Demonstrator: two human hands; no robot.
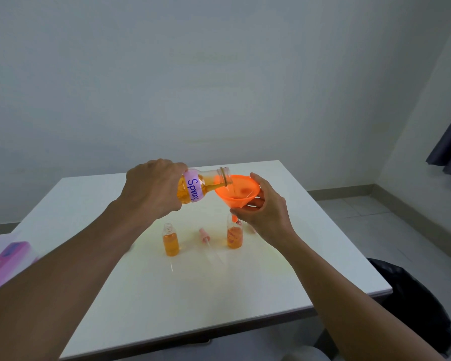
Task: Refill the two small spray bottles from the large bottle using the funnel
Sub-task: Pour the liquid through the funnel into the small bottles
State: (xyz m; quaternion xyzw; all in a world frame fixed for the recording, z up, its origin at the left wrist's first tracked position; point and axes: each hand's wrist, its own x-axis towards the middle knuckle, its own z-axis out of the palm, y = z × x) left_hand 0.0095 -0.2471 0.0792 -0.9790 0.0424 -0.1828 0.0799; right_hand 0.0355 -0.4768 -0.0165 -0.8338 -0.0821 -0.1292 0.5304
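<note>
left hand point(154, 188): fingers wrapped round large bottle point(203, 185), tipped, mouth over funnel point(236, 191) rim
right hand point(266, 207): fingers and thumb pinch funnel cone, spout in right small bottle point(235, 237)
in the way: pink spray head point(203, 234) with tube lies on table point(297, 269) between the small bottles
around: pink box point(8, 261) left, black bag point(414, 295) right
contents: orange liquid pooled in funnel; right small bottle about half full; left small bottle point(171, 241) uncapped, upright, fuller
look: large bottle clear, purple label "Spray"

"Spray" handwritten in blue marker on a pale purple label point(193, 190), label wrapped round the large bottle point(206, 182) of orange liquid, reading sideways with the bottle tipped
</note>
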